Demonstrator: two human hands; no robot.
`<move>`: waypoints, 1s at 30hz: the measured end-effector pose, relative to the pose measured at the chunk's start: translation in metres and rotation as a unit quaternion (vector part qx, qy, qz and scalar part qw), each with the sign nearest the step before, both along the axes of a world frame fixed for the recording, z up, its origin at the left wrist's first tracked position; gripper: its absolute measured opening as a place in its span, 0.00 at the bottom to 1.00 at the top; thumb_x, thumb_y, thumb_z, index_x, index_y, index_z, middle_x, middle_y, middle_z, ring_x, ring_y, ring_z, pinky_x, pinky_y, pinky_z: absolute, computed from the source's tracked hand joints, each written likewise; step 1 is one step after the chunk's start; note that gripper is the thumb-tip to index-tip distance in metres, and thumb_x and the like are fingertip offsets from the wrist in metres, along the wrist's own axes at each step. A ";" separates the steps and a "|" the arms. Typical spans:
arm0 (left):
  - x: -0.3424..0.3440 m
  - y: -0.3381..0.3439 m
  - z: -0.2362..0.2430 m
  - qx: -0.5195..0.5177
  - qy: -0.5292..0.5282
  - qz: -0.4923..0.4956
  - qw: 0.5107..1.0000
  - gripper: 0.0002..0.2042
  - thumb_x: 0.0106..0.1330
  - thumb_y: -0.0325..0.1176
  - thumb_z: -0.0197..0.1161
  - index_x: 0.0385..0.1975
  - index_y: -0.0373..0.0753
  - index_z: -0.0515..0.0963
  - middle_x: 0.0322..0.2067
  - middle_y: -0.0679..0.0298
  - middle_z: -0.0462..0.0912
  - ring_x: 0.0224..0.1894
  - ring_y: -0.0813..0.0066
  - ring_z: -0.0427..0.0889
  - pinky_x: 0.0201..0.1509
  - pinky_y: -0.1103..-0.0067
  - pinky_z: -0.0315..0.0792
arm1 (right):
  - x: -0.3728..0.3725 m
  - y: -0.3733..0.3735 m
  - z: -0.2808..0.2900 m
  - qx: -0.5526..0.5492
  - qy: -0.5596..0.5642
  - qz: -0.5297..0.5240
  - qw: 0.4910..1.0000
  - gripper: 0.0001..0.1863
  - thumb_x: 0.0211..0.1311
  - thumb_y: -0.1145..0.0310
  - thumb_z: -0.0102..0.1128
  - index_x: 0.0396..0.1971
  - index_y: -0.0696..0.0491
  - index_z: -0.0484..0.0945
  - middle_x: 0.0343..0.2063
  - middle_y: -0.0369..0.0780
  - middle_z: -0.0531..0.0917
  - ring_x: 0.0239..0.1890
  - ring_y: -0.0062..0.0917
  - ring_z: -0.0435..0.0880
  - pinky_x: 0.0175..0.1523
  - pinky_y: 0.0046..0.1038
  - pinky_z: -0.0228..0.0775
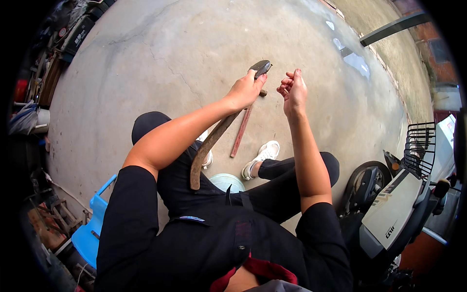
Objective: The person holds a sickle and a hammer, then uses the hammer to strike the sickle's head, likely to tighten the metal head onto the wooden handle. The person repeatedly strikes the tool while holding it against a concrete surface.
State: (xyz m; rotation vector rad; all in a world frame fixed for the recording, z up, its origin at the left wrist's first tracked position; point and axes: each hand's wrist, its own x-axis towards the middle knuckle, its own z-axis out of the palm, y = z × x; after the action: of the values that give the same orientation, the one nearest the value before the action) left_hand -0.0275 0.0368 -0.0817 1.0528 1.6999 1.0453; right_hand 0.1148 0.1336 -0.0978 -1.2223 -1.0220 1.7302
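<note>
My left hand (pixel 244 91) is closed round an axe-like tool just below its dark metal head (pixel 261 69). Its long, curved wooden handle (pixel 210 148) slants back toward my left thigh. Nothing shows in my right hand (pixel 294 92), raised a short way to the right of the metal head. Its fingers are loosely curled and apart, with the thumb up. Below my left hand, a hammer with a worn red handle (pixel 241 134) lies on the concrete floor between my feet; my hand and the tool partly hide its head (pixel 263 93).
A pale green round seat (pixel 227 182) shows between my legs. To the left stands a blue plastic chair (pixel 92 228), with piled clutter beyond it. A motor scooter (pixel 394 209) with a black wire basket (pixel 419 146) is close on the right. A metal post (pixel 394 29) rises at the far right.
</note>
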 end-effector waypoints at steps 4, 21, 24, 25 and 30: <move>-0.005 0.004 0.026 -0.012 -0.061 0.007 0.998 0.18 0.75 0.52 0.47 0.36 0.41 0.63 0.16 0.71 0.63 0.12 0.85 0.60 0.13 0.82 0.58 | 0.008 -0.018 -0.125 -0.058 -0.224 0.115 0.966 0.12 0.64 0.61 0.59 0.32 0.56 0.74 0.24 0.35 0.77 0.22 0.19 0.75 0.28 0.24 0.73; -0.069 0.030 0.088 -0.127 -0.202 0.166 0.957 0.19 0.77 0.52 0.38 0.46 0.41 0.63 0.18 0.68 0.65 0.11 0.87 0.60 0.13 0.88 0.59 | 0.010 -0.152 -0.315 -0.097 -0.526 0.167 0.829 0.26 0.49 0.61 0.73 0.39 0.58 0.67 0.40 0.49 0.75 0.44 0.47 0.77 0.48 0.44 0.69; -0.086 0.059 0.073 -0.155 -0.226 0.124 0.954 0.19 0.77 0.53 0.39 0.47 0.41 0.62 0.19 0.68 0.66 0.12 0.87 0.62 0.15 0.87 0.62 | 0.012 -0.145 -0.313 -0.090 -0.515 0.175 0.835 0.22 0.48 0.64 0.70 0.35 0.58 0.67 0.34 0.50 0.75 0.40 0.46 0.77 0.47 0.44 0.68; -0.088 0.064 0.064 -0.161 -0.227 0.122 0.953 0.18 0.77 0.52 0.41 0.45 0.41 0.61 0.19 0.69 0.65 0.14 0.88 0.63 0.16 0.88 0.61 | 0.009 -0.141 -0.310 -0.095 -0.512 0.166 0.838 0.20 0.48 0.65 0.68 0.34 0.59 0.67 0.33 0.50 0.75 0.40 0.47 0.77 0.47 0.44 0.68; -0.088 0.094 0.044 -0.173 -0.190 0.107 0.960 0.13 0.76 0.42 0.49 0.40 0.37 0.63 0.20 0.68 0.68 0.22 0.83 0.65 0.26 0.80 0.63 | -0.023 -0.107 -0.244 -0.157 -0.496 0.123 0.845 0.17 0.50 0.68 0.63 0.34 0.61 0.67 0.29 0.53 0.78 0.34 0.52 0.79 0.42 0.45 0.71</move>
State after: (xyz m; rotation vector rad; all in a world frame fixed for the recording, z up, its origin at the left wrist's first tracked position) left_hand -0.1151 0.1306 -0.0376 0.4191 1.6199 0.9646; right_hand 0.0920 0.0265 -0.3413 -2.4170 -1.5475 1.4328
